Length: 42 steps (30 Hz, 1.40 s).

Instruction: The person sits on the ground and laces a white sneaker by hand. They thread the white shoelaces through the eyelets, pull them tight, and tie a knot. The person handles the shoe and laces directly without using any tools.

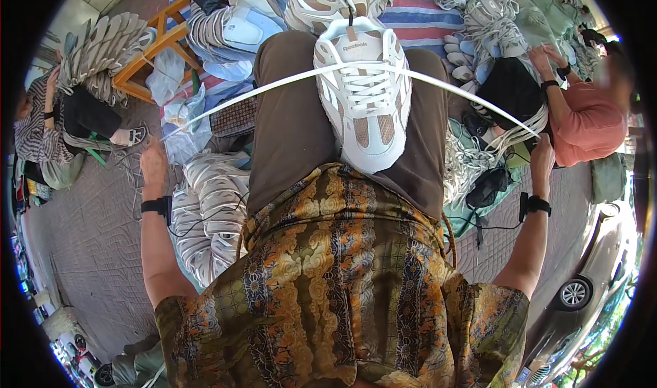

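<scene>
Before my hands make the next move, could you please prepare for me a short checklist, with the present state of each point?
1. White-and-beige sneaker rests on the lap, toe toward you: ok, over the brown trousers.
2. Left hand has one side of the white lace: ok.
3. Right hand has the other side: ok.
4. Lower rows laced across the front: ok, several rows are visible.
5. Lace ends even: cannot tell, the tips are not clearly visible.
6. Right lace length clear of the pale strands nearby: cannot tell, they come close in this view.
</scene>
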Each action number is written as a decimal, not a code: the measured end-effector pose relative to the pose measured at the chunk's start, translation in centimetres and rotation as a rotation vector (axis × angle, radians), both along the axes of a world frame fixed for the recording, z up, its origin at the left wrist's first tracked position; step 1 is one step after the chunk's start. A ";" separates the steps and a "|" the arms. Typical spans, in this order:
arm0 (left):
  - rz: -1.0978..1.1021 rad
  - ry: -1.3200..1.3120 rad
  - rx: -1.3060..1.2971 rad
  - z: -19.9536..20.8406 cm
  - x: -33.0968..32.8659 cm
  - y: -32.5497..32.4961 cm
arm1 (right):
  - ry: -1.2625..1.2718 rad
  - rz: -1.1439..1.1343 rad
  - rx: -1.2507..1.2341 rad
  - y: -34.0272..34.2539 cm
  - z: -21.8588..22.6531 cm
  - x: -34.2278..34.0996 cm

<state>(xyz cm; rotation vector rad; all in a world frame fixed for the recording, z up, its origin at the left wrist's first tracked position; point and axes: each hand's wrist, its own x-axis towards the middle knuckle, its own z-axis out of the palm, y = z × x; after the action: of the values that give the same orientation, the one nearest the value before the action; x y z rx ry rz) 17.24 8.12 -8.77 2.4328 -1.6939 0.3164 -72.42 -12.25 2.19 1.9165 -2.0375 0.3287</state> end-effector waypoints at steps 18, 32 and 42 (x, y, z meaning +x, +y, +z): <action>-0.648 0.650 -0.414 11.7 -23.8 -12.0 | -0.939 0.891 0.081 -0.7 3.4 33.4; -0.649 1.173 -0.381 11.2 -31.3 -15.4 | -0.938 0.878 0.109 -1.1 3.0 34.9; -0.653 0.960 -0.522 11.2 -31.5 -15.7 | -0.459 0.949 -0.013 -1.2 4.8 35.1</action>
<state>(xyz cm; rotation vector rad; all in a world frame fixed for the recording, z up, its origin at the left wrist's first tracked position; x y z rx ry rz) -14.29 -7.58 2.38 1.2067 -1.5197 -0.3933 -37.30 -13.41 6.96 2.8755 -1.1399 1.0631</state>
